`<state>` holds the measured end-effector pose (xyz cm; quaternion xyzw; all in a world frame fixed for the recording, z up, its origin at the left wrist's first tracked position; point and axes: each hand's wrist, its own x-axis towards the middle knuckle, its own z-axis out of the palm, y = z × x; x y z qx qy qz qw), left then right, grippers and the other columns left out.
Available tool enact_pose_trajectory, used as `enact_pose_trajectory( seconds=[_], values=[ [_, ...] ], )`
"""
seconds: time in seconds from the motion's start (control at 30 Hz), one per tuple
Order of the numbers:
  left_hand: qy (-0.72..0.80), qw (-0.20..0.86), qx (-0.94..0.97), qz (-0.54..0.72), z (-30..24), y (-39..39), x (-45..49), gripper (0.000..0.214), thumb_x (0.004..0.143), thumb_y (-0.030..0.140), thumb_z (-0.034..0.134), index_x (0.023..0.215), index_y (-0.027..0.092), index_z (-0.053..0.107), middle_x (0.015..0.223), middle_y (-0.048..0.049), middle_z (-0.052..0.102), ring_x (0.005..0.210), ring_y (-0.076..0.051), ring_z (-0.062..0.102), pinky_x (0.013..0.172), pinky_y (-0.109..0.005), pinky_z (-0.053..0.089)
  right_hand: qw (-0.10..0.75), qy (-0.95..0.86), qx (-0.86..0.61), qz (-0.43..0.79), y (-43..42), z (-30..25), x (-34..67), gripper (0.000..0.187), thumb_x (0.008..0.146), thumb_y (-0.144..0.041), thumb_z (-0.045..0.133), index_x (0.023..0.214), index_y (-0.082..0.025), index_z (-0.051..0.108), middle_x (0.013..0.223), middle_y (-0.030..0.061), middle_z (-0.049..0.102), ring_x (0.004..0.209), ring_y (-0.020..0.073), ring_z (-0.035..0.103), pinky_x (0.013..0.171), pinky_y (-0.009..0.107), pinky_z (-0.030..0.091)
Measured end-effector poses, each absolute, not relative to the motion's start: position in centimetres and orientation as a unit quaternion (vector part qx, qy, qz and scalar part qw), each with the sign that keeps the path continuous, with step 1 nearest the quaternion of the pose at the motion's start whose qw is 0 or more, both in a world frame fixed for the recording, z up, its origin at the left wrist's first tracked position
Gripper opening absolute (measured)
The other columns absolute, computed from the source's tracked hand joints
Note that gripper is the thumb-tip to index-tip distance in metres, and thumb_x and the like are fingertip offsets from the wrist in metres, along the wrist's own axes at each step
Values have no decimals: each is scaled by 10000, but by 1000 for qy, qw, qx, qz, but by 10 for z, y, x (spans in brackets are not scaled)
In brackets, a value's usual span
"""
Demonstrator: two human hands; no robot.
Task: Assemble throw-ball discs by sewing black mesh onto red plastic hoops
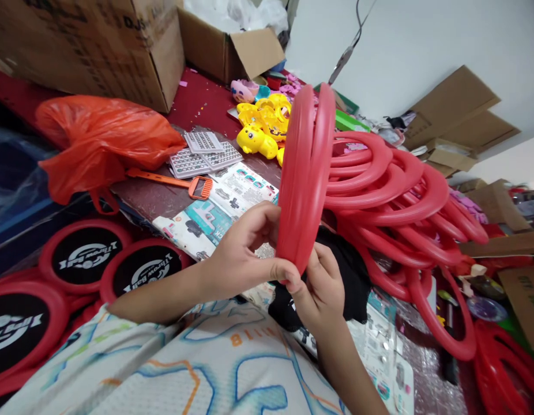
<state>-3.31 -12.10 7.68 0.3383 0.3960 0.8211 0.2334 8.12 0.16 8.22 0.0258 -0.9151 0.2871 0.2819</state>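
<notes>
Two red plastic ring halves, pressed face to face, stand upright in front of me with a narrow gap at the top. My left hand grips them from the left, thumb at the lower edge. On the lower right edge, the curled fingers of my right hand pinch the same rings. Behind my right hand lies crumpled black fabric with a bit of white print. Beyond it, a large heap of similar red rings spreads to the right.
Finished-looking red discs with black printed centres are stacked at left. An orange plastic bag, an orange scraper-like tool, button-cell trays and yellow toy parts lie on the table. Cardboard boxes stand behind.
</notes>
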Motion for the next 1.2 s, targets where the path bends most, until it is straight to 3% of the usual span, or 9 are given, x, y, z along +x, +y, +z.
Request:
enact_pose_trajectory(
  seconds=[0.3,0.6,0.8,0.87,0.93,1.03,1.07,1.13,1.2],
  values=[
    [410,244,310,822,72,-126,-40,375,694,298,854,954,180,611,837,12,635,731,-95,624,694,-178,542,239,-933,60,263,3,87,74,529,877,-517,621,1242,-137,576,1051,115,607,945,205,629,823,334,576],
    [535,223,305,756,79,-141,-38,333,838,324,720,1110,163,618,1010,-50,650,894,-147,654,802,-231,544,184,-958,33,218,-6,87,67,552,934,-446,555,1360,-102,481,1132,168,603,1065,262,605,871,434,584],
    [758,-12,220,613,62,-144,-42,351,719,384,805,919,171,609,795,0,614,688,-142,554,610,-240,444,229,-957,53,173,-34,61,48,495,980,-340,460,1363,-25,454,1064,198,613,978,277,582,810,462,582],
    [776,-68,223,587,58,-149,-46,280,768,369,760,906,181,605,785,6,597,700,-151,544,653,-267,442,236,-957,68,156,-35,63,46,456,953,-355,518,1294,-53,527,1078,189,610,973,281,574,811,466,575],
    [768,-93,281,568,60,-159,-50,260,777,314,747,972,199,620,865,-5,615,791,-177,566,750,-297,450,309,-941,71,118,-23,76,51,443,912,-406,595,1244,-114,574,1145,172,580,1049,282,561,880,465,551],
    [747,-109,433,493,68,-180,-61,441,696,206,794,1110,260,651,957,1,642,890,-209,578,852,-307,439,482,-876,13,21,10,113,66,506,829,-465,711,1240,-204,576,1248,134,519,1231,262,491,1075,459,430],
    [735,-107,467,480,71,-186,-66,568,681,159,795,1206,301,631,1020,7,646,936,-215,581,913,-309,432,492,-870,-2,-9,22,127,72,554,812,-479,727,1271,-219,557,1300,134,504,1293,270,453,1127,479,369],
    [693,-144,563,426,77,-197,-73,803,694,110,769,1400,379,498,1130,16,628,985,-226,572,991,-323,420,417,-906,41,-51,45,152,82,659,810,-505,722,1367,-241,489,1411,126,487,1392,308,376,1159,548,291],
    [658,-140,638,374,82,-205,-77,880,733,71,718,1484,383,381,1167,-2,618,997,-232,579,991,-334,459,304,-949,69,-47,61,168,87,553,849,-416,702,1353,-295,510,1379,45,564,1359,296,445,1155,586,269]
  ],
)
